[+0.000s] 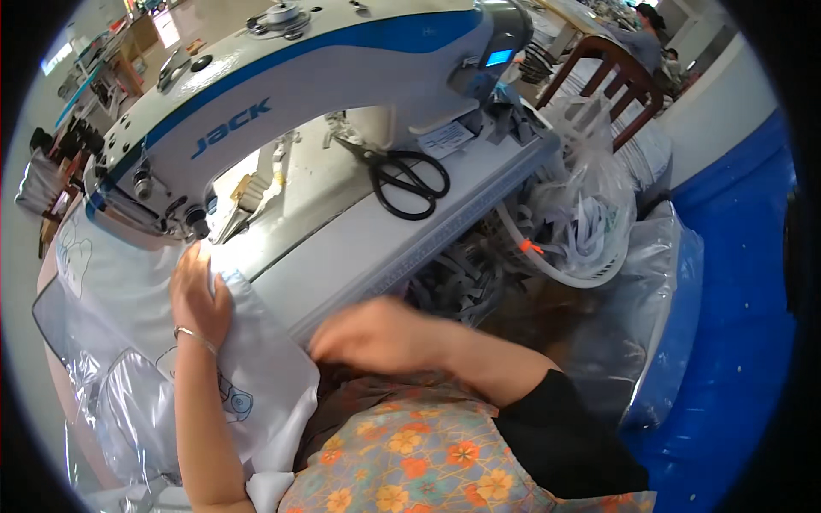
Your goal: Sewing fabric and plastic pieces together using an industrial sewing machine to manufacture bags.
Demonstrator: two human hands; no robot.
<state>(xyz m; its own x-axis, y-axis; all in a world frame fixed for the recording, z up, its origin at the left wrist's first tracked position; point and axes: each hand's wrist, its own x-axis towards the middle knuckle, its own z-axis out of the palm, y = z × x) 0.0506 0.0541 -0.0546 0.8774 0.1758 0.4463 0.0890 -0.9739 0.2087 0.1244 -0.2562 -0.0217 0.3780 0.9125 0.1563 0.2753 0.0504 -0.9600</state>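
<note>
A white sewing machine (pixel 299 77) with a blue stripe stretches across the upper part of the view. White fabric with printed line drawings (pixel 265 342) hangs over the near left of its bed. My left hand (pixel 198 291), a bracelet on its wrist, lies flat on this fabric with the fingers stretched toward the needle area; the fingertips are partly lost in the bright lamp light. My right hand (pixel 368 335) is smeared by motion beside the fabric's right edge, in front of my body. Its fingers seem bent, but whether they hold anything is hidden.
Black-handled scissors (pixel 406 181) lie on the machine bed. Grey scraps (pixel 513 120) sit at its right end. A white basket (pixel 590 274) holding a plastic bag of strips stands right of the table, before a wooden chair (pixel 611 73). Transparent plastic (pixel 128 410) hangs at left. Other people sit far right.
</note>
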